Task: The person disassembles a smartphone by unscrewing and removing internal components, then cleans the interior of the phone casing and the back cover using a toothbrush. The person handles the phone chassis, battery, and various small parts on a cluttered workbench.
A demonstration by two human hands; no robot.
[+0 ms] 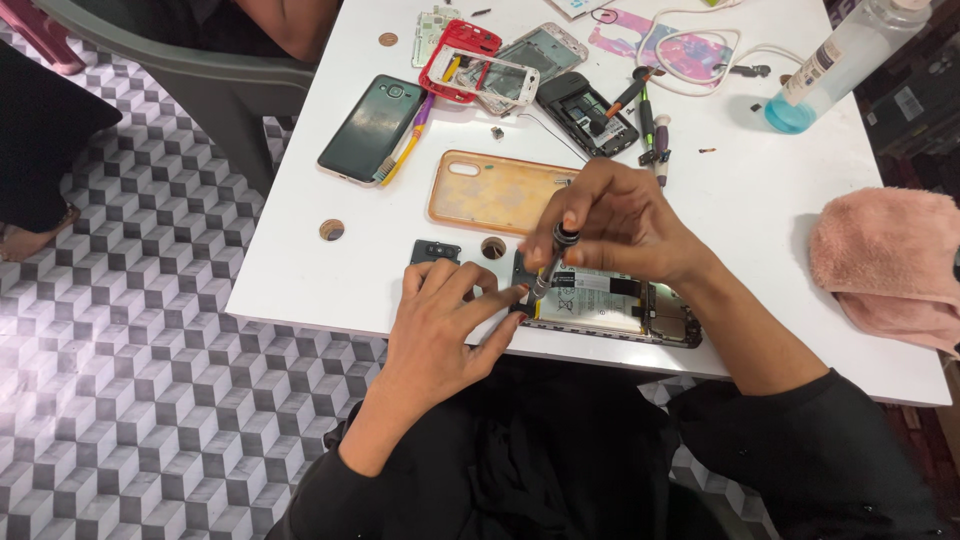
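The right hand (625, 222) pinches a screwdriver (551, 263) down into the opened phone (610, 308) at the table's (760, 200) near edge, the left hand (440, 320) bracing it open-fingered — a slip could gouge the battery or flick a screw off.

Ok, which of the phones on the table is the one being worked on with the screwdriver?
The opened phone at the table's near edge, its insides showing. The right hand holds the screwdriver to it; the left hand steadies it.
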